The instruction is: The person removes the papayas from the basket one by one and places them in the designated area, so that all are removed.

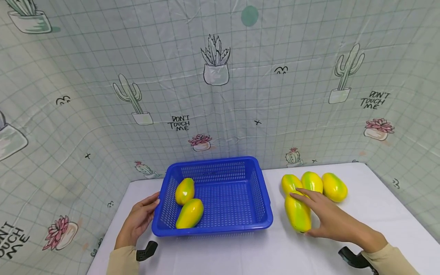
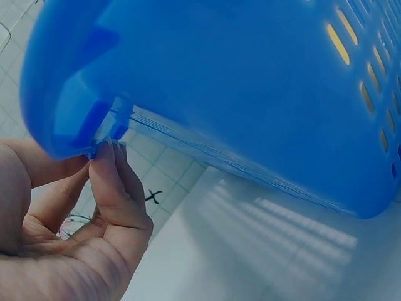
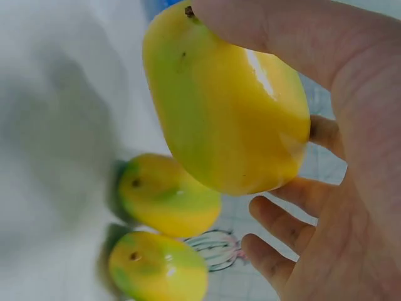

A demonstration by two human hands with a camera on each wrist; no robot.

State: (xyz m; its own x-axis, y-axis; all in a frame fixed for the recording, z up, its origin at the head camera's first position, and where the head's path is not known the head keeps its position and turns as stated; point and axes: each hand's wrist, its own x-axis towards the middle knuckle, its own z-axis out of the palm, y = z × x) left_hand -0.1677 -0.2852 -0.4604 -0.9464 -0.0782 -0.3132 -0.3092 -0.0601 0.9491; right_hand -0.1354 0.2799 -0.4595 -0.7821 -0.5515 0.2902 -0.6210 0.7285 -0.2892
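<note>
One worktop (image 1: 213, 256) carries the basket (image 1: 227, 204), my left hand (image 1: 139, 218) pinching its left rim. Between basket and right worktop edge, my right hand (image 1: 331, 218) grips a mango (image 1: 297, 214) lengthwise: probably firm, slick, fairly light; set thumb at stem end, fingers opposite.

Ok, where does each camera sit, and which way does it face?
Head: worn on the head, facing forward and down at the blue plastic basket and mangoes; left hand, right hand and beige sleeves show.
Left wrist: on that wrist, facing the basket's side close up; the left hand shows, pinching the rim.
Right wrist: on that wrist, facing the held mango, two more mangoes beyond; the right hand shows.
Shared: head and right wrist both show the held mango.
</note>
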